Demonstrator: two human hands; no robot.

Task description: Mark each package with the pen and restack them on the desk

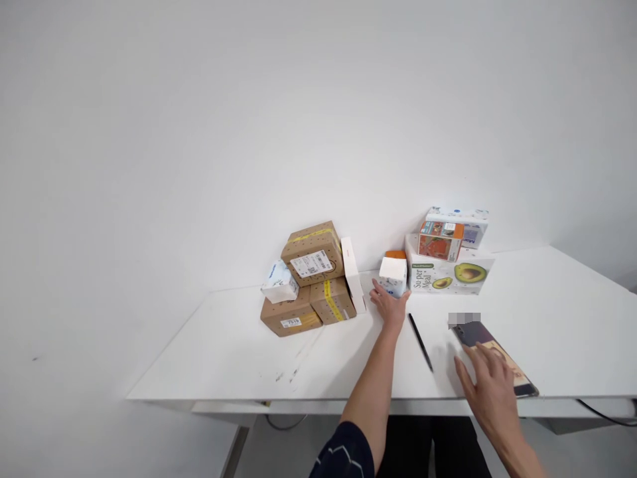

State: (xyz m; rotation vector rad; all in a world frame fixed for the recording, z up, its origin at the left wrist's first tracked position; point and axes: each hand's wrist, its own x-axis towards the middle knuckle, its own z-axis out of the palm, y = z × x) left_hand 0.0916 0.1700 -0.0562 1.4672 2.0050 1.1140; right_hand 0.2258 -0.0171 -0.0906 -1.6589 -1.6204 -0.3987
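Observation:
My left hand (391,309) reaches to a small white box (393,269) near the wall. Its fingers are spread to the left of the box and its thumb is at the right lower corner; whether they touch it I cannot tell. My right hand (490,388) hovers over or rests on a smartphone (517,375) lying flat near the table's front edge, fingers apart and not wrapped round it. Between the hands lies a black pen (421,342). Behind the white box, part of an orange box (395,254) shows.
On the left, brown cardboard boxes (313,255) are stacked with a small white box (280,284) and a slim white box (352,275). To the right, an avocado-print carton (448,275) carries an orange box (440,245) and a white-blue box (475,232). All stand on a white table (239,352) against the wall.

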